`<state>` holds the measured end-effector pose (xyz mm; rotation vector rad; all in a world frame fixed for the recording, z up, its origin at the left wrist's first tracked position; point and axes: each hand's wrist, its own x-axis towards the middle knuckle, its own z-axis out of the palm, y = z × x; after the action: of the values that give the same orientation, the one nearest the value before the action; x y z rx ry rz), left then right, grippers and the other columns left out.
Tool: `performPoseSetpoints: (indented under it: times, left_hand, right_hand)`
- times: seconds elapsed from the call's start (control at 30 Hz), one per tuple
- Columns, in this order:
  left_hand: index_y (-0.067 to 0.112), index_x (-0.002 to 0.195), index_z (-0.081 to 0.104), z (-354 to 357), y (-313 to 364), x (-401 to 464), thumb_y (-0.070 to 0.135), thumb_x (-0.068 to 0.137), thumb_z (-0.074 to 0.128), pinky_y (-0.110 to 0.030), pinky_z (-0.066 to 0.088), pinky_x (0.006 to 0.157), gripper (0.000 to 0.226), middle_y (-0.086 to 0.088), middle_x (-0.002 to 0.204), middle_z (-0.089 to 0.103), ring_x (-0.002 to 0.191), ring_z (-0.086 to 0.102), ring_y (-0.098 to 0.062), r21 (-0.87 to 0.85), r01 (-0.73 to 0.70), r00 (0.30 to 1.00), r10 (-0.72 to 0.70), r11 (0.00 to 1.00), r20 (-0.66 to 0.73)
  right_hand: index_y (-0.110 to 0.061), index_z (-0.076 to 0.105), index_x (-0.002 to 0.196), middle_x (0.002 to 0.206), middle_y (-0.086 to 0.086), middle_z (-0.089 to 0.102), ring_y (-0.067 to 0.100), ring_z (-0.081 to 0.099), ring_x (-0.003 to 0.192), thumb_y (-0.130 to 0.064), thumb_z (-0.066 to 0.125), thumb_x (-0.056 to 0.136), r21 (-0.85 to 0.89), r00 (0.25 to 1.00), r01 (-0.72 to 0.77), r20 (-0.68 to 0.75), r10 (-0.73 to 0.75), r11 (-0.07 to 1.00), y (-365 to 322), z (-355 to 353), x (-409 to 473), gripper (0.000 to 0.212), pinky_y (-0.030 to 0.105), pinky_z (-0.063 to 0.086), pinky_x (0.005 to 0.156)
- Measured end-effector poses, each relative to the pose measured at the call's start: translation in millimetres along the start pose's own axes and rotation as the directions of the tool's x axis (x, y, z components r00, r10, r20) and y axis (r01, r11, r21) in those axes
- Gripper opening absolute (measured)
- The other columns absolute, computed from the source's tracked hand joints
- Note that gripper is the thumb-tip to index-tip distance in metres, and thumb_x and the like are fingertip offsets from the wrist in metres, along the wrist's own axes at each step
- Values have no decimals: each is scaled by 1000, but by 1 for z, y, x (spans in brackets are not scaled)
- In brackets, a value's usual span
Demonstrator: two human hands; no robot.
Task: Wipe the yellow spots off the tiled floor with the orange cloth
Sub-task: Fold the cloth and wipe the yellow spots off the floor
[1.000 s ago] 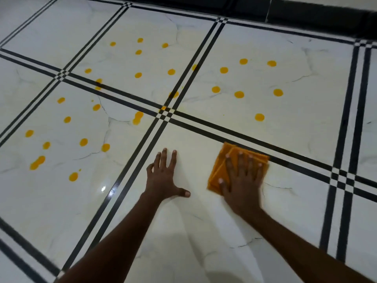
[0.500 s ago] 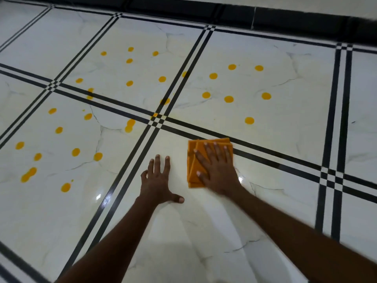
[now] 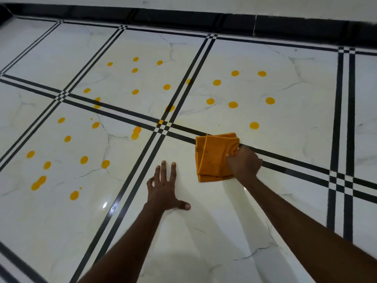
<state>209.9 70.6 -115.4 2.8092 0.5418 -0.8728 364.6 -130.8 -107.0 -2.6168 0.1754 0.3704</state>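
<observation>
A folded orange cloth lies on the white tiled floor, across a black grout band. My right hand pinches the cloth's right edge with its fingers closed. My left hand rests flat on the tile to the left of the cloth, fingers spread. Several yellow spots dot the tiles farther away: a group on the far right tile, a group on the far middle tile, and a group on the left tile. The nearest spot sits just beyond the cloth.
Black double stripes cross the floor between the tiles. A black skirting band runs along the wall at the far edge. The near tile under my arms has no spots.
My right hand went from lying flat on top of the cloth to gripping its right edge with closed fingers. The left hand stayed planted. The view shifted slightly.
</observation>
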Motion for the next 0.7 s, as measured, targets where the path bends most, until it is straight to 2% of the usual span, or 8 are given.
performPoseSetpoints:
  times: [0.13,0.23,0.33,0.4,0.47,0.57,0.63,0.7]
  left_hand:
    - [21,148,-36,-3,4,3,77,55,77,-60,3,119,157,-16,152,-44,145,-31,-39,1,-2,999,2,1000,50]
    - [20,148,-36,-4,4,3,78,54,77,-61,4,118,158,-17,152,-44,145,-30,-40,0,-3,999,3,1000,49]
    - [19,148,-36,-6,6,2,78,55,76,-61,7,118,157,-19,153,-42,147,-28,-41,25,3,999,-5,1000,51]
    - [17,151,-30,-10,11,0,76,56,77,-60,11,118,155,-21,158,-33,149,-20,-43,43,17,999,-18,999,42]
    - [15,157,-10,-19,14,1,74,64,74,-57,21,116,139,-22,163,-10,151,1,-43,23,38,999,-38,999,-27]
    - [14,151,30,-33,15,9,65,83,61,-50,37,108,90,-17,155,30,141,32,-34,-103,34,955,-63,994,-291]
    - [14,150,35,-37,19,16,59,87,60,-51,37,109,81,-16,155,31,142,30,-34,-173,12,930,-75,985,-360]
    - [15,153,29,-35,30,23,58,89,58,-53,31,113,82,-17,160,23,147,22,-35,-186,-9,949,-50,982,-310]
  right_hand:
    - [-1,68,111,112,18,71,38,66,108,-30,64,92,300,974,-180,189,126,937,-13,-17,28,35,40,52,87]
    - [-7,67,108,103,7,67,27,63,100,-24,69,89,422,994,-79,103,39,903,-15,-59,36,26,34,48,82]
    - [-14,65,101,95,-3,65,19,57,87,-15,69,84,352,974,228,-87,-211,908,-25,-101,33,17,28,41,76]
    - [-21,63,95,93,-10,66,17,60,84,-8,67,79,244,923,384,-88,-374,890,-32,-108,30,21,31,45,72]
    - [-20,59,87,85,-4,63,18,59,78,0,65,79,166,898,436,-9,-441,885,-31,-97,22,23,32,47,66]
    - [-16,59,94,93,6,64,26,61,86,-5,61,89,-5,904,418,102,-416,908,-15,-51,0,11,36,47,70]
    - [-16,62,105,104,7,66,26,63,96,-16,58,97,-64,878,461,179,-444,885,-2,-14,-22,9,36,50,77]
    - [-15,65,114,112,8,68,25,64,100,-21,62,97,-129,816,577,134,-562,806,9,17,-35,18,34,49,79]
